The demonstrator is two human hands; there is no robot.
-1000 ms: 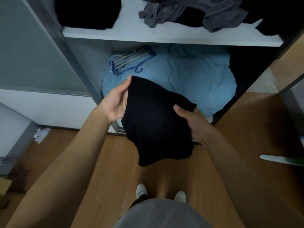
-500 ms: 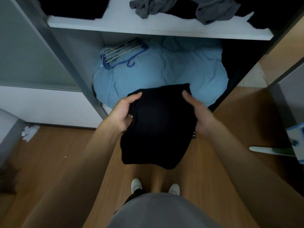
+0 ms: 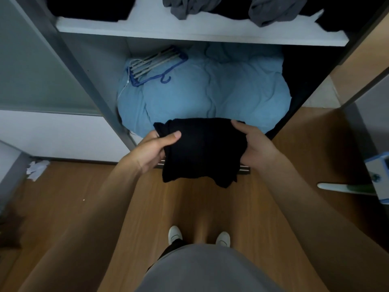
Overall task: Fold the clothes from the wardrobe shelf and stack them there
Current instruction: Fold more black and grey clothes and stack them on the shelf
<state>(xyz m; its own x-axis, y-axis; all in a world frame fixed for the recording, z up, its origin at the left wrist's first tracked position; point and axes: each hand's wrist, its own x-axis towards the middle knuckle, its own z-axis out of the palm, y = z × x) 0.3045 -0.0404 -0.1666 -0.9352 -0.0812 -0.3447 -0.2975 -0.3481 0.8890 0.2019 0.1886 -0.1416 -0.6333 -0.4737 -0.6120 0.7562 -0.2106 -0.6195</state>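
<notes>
A folded black garment [image 3: 202,150] is held in the air in front of the wardrobe, above the wooden floor. My left hand [image 3: 154,149] grips its left edge with the thumb on top. My right hand [image 3: 255,144] grips its right edge, fingers curled under the cloth. Up on the white wardrobe shelf [image 3: 189,31] lie a crumpled grey garment [image 3: 229,7], a folded black pile [image 3: 90,7] at the left and more dark clothes [image 3: 345,11] at the right.
Below the shelf a light blue duvet [image 3: 210,91] fills the compartment, with a bundle of hangers [image 3: 155,64] on it. A grey wardrobe post [image 3: 88,81] stands at the left. A white and blue object [image 3: 379,178] sits at the right edge. My white shoes [image 3: 175,234] show below.
The black garment has been folded smaller and now hangs shorter between my hands. Both hands have dropped lower in view and shifted their hold to its side edges.
</notes>
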